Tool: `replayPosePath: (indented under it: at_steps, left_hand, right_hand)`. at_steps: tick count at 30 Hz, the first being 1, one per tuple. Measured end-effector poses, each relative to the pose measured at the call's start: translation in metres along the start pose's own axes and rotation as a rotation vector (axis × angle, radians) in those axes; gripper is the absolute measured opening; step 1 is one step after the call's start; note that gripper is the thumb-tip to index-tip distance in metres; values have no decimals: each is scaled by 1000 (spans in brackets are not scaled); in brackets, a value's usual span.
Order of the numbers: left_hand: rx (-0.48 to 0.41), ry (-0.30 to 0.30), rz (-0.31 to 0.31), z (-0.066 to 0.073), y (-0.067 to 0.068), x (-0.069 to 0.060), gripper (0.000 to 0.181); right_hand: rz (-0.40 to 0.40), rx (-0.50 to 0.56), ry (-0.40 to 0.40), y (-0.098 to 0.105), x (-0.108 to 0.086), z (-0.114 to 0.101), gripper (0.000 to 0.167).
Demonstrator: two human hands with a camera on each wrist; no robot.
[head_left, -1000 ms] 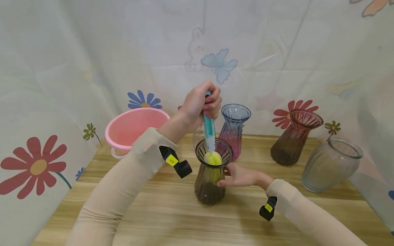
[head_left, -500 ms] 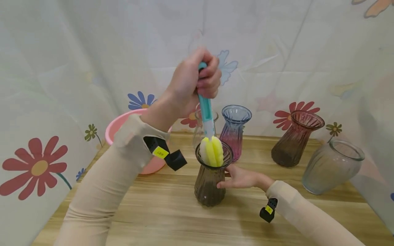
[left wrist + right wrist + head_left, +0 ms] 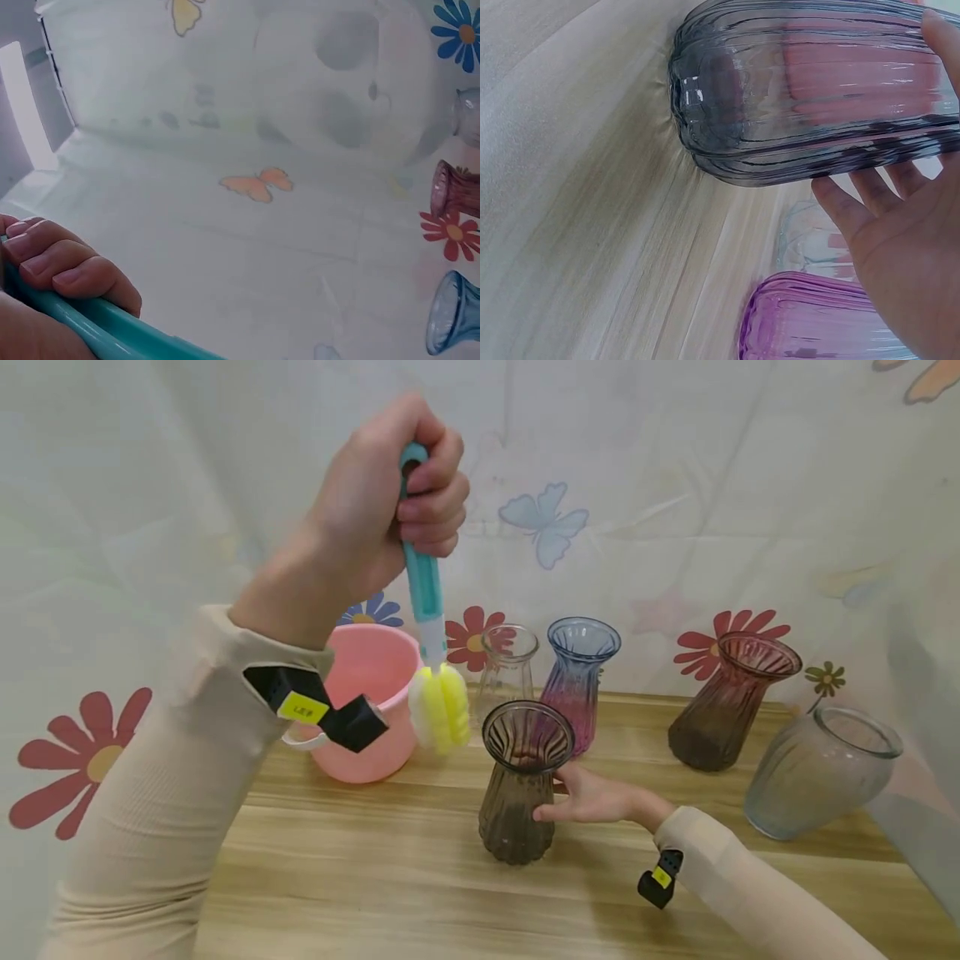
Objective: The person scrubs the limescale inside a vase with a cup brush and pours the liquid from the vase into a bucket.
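With our left fingers (image 3: 435,508) wrapped round the brush (image 3: 425,593), its sponge head (image 3: 441,708) hanging between the pink bucket (image 3: 367,750) and grey vase (image 3: 516,810), we should steady that vase upright on the table (image 3: 360,877), our right fingers (image 3: 843,205) grasping it.

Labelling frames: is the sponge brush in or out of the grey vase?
Out: the left hand holds the sponge brush, its yellow head beside the grey vase.

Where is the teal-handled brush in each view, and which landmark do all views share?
Head: left of centre, the brush points sponge-down in the left hand.
Left wrist: only part of its handle, lower left.
Right wrist: not in it.
Shared landmark: the blue-and-pink vase; right of centre, lower right edge, bottom, respectively.
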State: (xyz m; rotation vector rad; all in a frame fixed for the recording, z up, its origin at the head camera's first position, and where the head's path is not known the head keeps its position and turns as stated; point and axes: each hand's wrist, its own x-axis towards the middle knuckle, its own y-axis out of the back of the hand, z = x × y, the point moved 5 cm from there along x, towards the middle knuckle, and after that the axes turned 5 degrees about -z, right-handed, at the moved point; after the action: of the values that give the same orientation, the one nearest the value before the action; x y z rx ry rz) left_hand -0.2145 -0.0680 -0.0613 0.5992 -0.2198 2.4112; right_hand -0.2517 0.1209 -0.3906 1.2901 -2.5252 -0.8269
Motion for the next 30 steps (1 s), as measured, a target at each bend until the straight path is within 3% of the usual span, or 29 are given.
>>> replayPosePath:
  at_steps: [4,10,16,21,25,27,30]
  left_hand:
    - [33,222,23,-44,18,-4,37]
    - [139,547,88,-131,47,-14,32]
    - [214,802,87,-198,65,-27,37]
    - [231,915,92,-239,73,-35,36]
    - [256,953,69,-268,79,-40,39]
    - [289,946,44,-281,82,-41,43]
    - [329,887,30,-298,87,-41,46]
  right_hand:
    - [11,8,15,1,1,-1,70]
    - [15,17,7,0,0,-1,72]
    - [16,28,7,-1,-1,-2,70]
    - [22,25,-15,0,-1,0,69]
    - [29,19,-36,-1,0,1,71]
    - [30,25,-39,-1,0,1,71]
    - [31,33,-30,-2,0,0,72]
